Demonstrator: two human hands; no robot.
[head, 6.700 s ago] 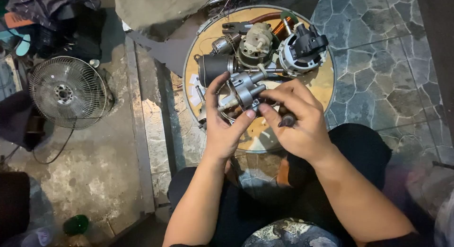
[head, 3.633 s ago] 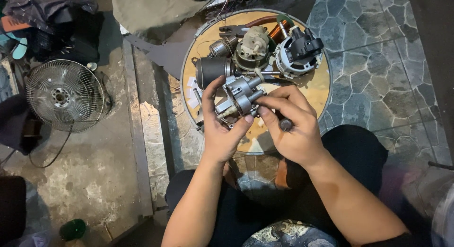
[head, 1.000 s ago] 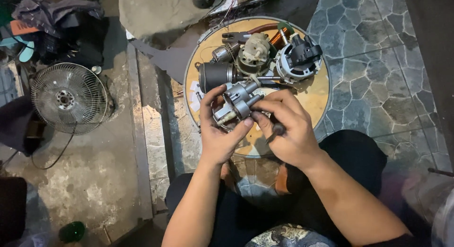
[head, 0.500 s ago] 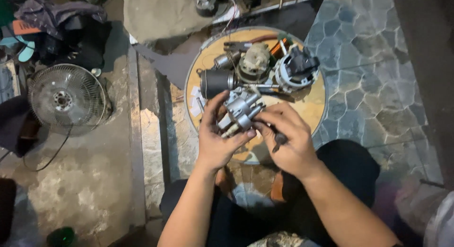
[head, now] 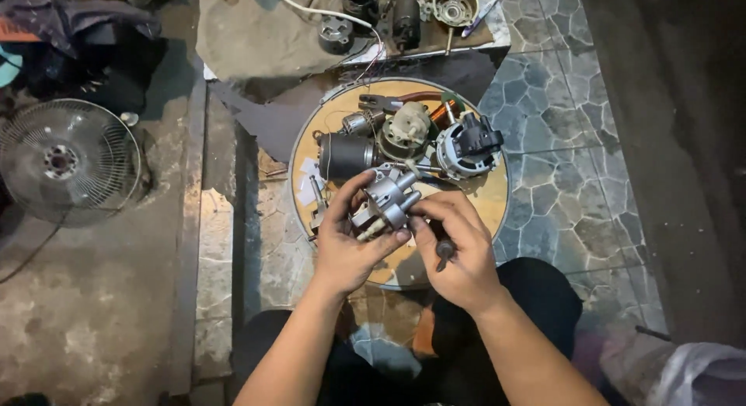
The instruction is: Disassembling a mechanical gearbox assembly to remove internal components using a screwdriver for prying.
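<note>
My left hand (head: 347, 247) grips a small grey metal motor part (head: 385, 201) over the near side of a round wooden board (head: 486, 200). My right hand (head: 457, 247) is closed around a dark-handled tool (head: 444, 251), its fingertips touching the right side of the grey part. On the board behind lie a dark cylindrical motor (head: 346, 155), a beige gear housing (head: 406, 130) and a white and black fan motor (head: 465, 148).
A fan guard (head: 66, 161) lies on the concrete at the left. More motor parts (head: 392, 10) and a white cable sit on a cloth at the top. Stone tiles lie to the right. My legs are below the board.
The view has shifted, so the board and hands sit lower in frame and the cloth with parts appears at the top. Both hands keep working on the grey part.
</note>
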